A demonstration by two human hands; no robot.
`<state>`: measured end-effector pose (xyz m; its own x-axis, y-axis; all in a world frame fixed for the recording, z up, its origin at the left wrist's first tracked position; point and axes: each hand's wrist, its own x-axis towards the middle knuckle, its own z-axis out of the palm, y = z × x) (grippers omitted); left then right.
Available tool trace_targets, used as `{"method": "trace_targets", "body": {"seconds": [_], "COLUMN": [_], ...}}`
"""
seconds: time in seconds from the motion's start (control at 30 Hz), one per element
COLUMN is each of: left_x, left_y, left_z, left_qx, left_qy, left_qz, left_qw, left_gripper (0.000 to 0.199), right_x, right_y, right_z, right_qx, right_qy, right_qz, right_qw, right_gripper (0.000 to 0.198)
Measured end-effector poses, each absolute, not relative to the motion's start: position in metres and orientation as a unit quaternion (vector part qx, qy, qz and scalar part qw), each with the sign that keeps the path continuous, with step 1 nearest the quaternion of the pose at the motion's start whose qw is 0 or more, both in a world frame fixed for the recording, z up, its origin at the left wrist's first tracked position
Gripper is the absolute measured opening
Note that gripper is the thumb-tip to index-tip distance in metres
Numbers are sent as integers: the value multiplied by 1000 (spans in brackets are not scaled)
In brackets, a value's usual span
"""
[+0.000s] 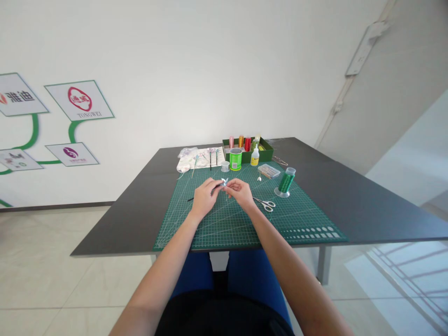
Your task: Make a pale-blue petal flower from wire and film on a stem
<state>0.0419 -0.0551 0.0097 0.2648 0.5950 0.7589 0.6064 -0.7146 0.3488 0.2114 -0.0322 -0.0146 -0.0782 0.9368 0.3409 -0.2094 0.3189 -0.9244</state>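
Above the middle of the green cutting mat (227,228), both hands meet at a small pale blue-white piece shaped like flower petals (224,181). My left hand (204,197) is closed, pinching the piece from the left side. A thin dark stick (190,199) pokes out left of that hand; the rest of it is hidden. From the right, the fingertips of my right hand (240,190) pinch the same piece. White-handled scissors (269,205) lie just right of my right wrist, their blades partly covered.
A green thread spool (287,182) stands at right, near a clear case (269,171). Farther back are a glue bottle (255,156), a green can (235,159), a small clear spool (225,166) and a green box (268,153) holding thread spools. Finished-looking stems rest on white cloth (203,161).
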Motion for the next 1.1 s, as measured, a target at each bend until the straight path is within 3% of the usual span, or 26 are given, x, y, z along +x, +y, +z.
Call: {"method": "trace_targets", "body": {"seconds": [1.1], "left_x": [42], "left_y": [-54], "left_z": [3], "left_qx": [-769], "left_qy": [-378], "left_qz": [-515], "left_qw": [28], "left_gripper": [18], "right_x": [210], "right_y": [-29], "right_z": [-21], "right_qx": [-350], "right_qy": [-542], "right_qz": [497], "right_qw": [580], "right_gripper": [37]}}
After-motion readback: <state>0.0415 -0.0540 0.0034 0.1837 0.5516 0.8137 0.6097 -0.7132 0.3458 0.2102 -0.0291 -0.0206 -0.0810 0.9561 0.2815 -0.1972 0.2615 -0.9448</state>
